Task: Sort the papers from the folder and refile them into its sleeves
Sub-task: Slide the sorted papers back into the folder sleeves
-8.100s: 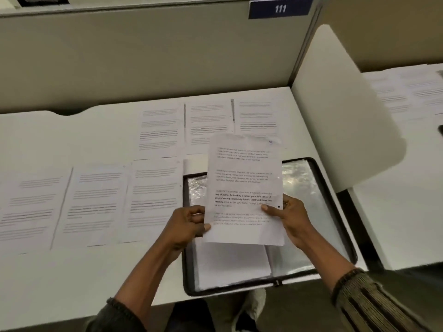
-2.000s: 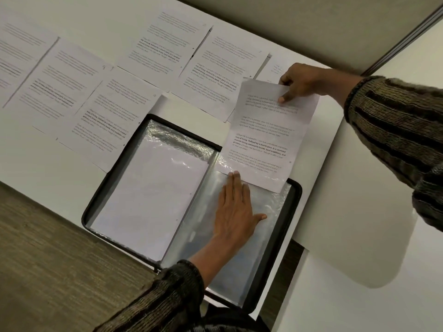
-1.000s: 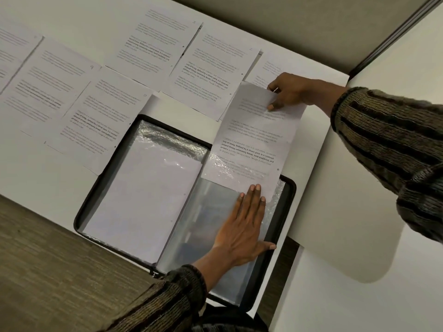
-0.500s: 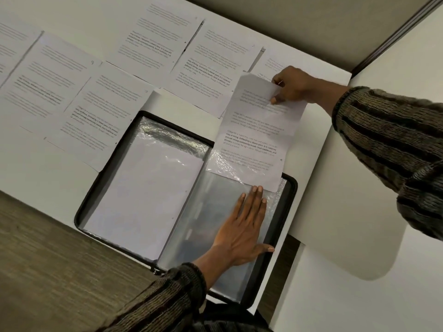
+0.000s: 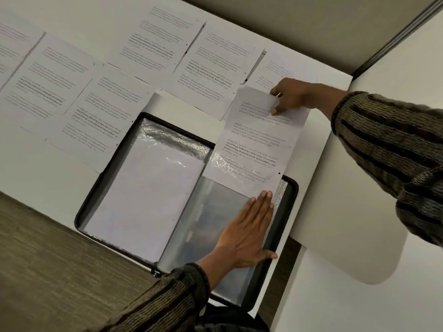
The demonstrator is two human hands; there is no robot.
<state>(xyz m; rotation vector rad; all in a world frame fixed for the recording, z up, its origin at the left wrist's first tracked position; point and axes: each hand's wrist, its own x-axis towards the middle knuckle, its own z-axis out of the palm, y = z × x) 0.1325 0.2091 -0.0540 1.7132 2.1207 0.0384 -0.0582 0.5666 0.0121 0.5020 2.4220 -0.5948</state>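
**Open folder** (image 5: pixel 287 207) on the desk (image 5: pixel 48 178), its left sleeve holding a page (image 5: pixel 143 195). The right hand (image 5: pixel 291 97) pinches the top edge of a printed sheet (image 5: pixel 259 142) between thumb and fingers, while the left hand (image 5: pixel 247 233) lies flat, fingers straight and together, on the right sleeve (image 5: pixel 211 219), fingertips at the sheet's lower edge. The sheet's lower part appears to sit under the crinkled plastic — glare leaves this uncertain — and other papers (image 5: pixel 153 41) lie in rows beyond the folder.

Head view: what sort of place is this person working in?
Probably an office cubicle or study carrel: a white desk closed in by beige partition panels, printed pages laid out in rows, and a zip folder of clear sleeves open on it.
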